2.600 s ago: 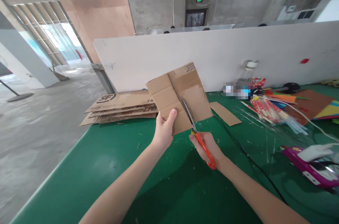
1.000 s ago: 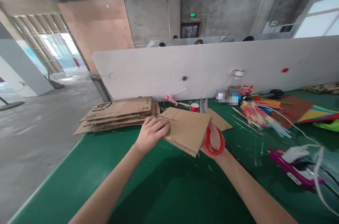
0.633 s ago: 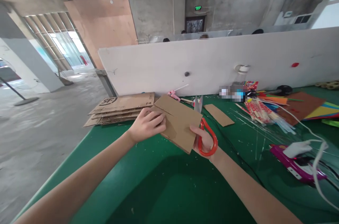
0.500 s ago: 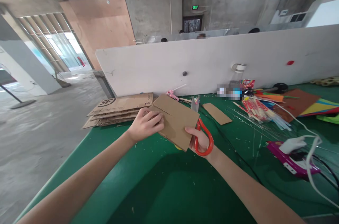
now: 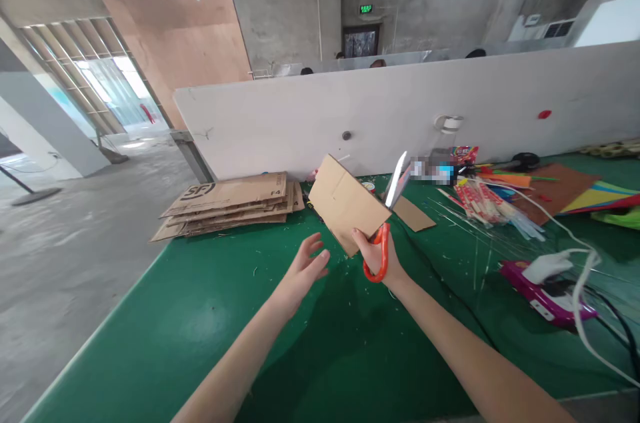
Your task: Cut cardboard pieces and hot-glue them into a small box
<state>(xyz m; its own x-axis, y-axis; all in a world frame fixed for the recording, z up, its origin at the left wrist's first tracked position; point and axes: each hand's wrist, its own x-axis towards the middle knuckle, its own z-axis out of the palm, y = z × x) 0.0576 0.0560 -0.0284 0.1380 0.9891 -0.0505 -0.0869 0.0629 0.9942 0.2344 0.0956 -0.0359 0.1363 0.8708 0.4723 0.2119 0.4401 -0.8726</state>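
My right hand (image 5: 383,253) grips a piece of brown cardboard (image 5: 347,203) by its lower right corner, thumb on its face. The same hand also holds scissors (image 5: 379,256) with red-orange handles, and their blades point up behind the cardboard's right side. My left hand (image 5: 305,269) is off the cardboard, just below and left of it, fingers apart and holding nothing. Behind the scissors, a smaller cardboard strip (image 5: 414,214) lies on the green table (image 5: 210,316).
Stacked flattened cardboard (image 5: 235,199) lies at the table's back left, against a white partition (image 5: 280,123). On the right are a purple device (image 5: 537,293) with a white cable, wrapped sticks (image 5: 480,203) and coloured sheets (image 5: 605,196). Heads of people show beyond the partition.
My left hand has let go of the cardboard and moved down, its fingers now apart. The cardboard has tilted more upright and shifted slightly right, and the scissor blades show more.
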